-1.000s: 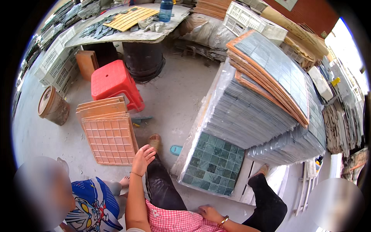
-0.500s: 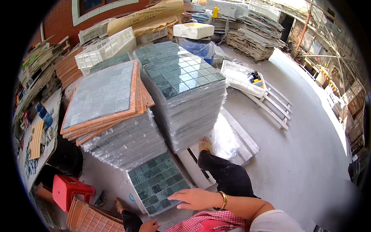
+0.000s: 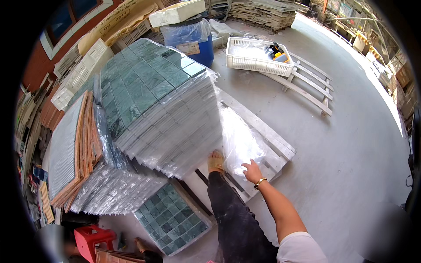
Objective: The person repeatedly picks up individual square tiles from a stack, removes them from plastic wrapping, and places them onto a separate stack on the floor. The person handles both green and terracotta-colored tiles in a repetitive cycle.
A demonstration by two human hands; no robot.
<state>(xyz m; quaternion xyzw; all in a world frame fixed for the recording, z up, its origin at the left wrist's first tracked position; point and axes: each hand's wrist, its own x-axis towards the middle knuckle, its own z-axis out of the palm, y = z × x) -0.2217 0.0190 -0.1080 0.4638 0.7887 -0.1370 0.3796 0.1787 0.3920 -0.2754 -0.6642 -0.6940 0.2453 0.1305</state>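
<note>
My right hand (image 3: 253,172), with a gold bangle at the wrist, reaches over a heap of clear plastic film (image 3: 241,142) on a white wooden pallet (image 3: 280,149). Its fingers are spread and nothing shows in them; whether the fingertips touch the film I cannot tell. Left of it rises a tall stack of green stone mosaic tile sheets (image 3: 140,83) with clear film between layers. A lower stack of green mosaic tiles (image 3: 171,221) lies near my leg. My left hand is out of view.
Orange-brown boards (image 3: 83,149) lean on another film-layered stack at left. A red stool (image 3: 94,241) stands at lower left. Behind are a blue barrel (image 3: 199,49), a white crate (image 3: 258,63) holding tools, and a slatted pallet (image 3: 313,81). My foot (image 3: 215,161) rests beside the film.
My right hand has moved from the low tile stack forward and right to the plastic film. My left hand has left the view. The whole view has shifted and tilted.
</note>
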